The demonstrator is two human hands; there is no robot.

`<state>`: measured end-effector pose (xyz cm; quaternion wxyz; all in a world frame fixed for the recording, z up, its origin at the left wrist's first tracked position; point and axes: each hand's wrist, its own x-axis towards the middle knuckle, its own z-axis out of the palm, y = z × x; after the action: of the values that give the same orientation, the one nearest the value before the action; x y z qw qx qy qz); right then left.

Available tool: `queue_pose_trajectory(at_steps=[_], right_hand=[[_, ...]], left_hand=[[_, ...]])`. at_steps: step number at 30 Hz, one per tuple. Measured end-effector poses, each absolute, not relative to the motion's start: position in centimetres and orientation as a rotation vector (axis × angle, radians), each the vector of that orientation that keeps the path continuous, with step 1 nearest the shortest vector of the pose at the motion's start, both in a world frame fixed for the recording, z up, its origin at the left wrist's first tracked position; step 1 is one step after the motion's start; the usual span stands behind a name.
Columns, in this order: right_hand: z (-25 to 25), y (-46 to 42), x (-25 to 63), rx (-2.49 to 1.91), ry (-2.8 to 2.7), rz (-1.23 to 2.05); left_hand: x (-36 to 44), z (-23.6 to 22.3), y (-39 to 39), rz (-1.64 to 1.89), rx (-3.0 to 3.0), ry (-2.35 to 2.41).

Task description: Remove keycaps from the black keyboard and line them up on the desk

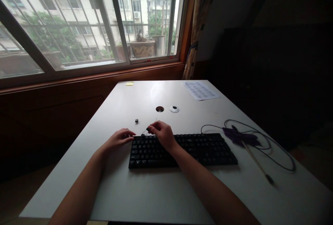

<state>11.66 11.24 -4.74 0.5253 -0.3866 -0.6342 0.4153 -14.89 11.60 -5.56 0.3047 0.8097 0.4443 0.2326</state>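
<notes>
A black keyboard (203, 148) lies on the white table in front of me. My left hand (121, 137) rests at its upper left corner, fingers loosely stretched and their tips at the edge. Over the upper left keys, my right hand (162, 133) pinches a wire keycap puller (148, 128) with a small dark handle. Its thin wires slant down to a dark keycap (143, 135) at the keyboard's top row; whether the cap is seated or lifted cannot be made out. Behind the keyboard sits a loose black keycap (136, 121), apart from both hands.
Right of the keyboard are a purple cloth (238, 136), a looped black cable (282, 166) and a thin brush (256, 160). Farther back, the table (145, 96) has a round hole (159, 109), a white cover ring (174, 109), printed paper (201, 90) and a yellow note (129, 83).
</notes>
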Motion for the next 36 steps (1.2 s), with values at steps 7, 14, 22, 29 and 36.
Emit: queue_pose_trajectory(at_steps=[7, 14, 22, 29, 36], right_hand=[[-4.9, 10.9, 12.0, -0.877, -1.411, 1.084], [-5.1, 11.0, 12.1, -0.862, -1.351, 1.161], [-5.5, 11.2, 11.6, -0.831, -1.348, 1.134], [-5.9, 11.3, 11.9, -0.774, -1.398, 1.160], [-6.1, 11.3, 11.9, -0.754, -1.394, 1.169]], left_hand=[[-12.3, -5.0, 10.9, 0.847, 2.252, 1.089], [-9.8, -4.9, 10.4, 0.986, 2.221, 1.121], [-9.5, -5.8, 10.5, 1.048, 1.901, 1.129], [-9.3, -5.2, 9.9, 0.974, 1.514, 1.019], [-9.8, -4.6, 9.8, 0.963, 1.434, 0.981]])
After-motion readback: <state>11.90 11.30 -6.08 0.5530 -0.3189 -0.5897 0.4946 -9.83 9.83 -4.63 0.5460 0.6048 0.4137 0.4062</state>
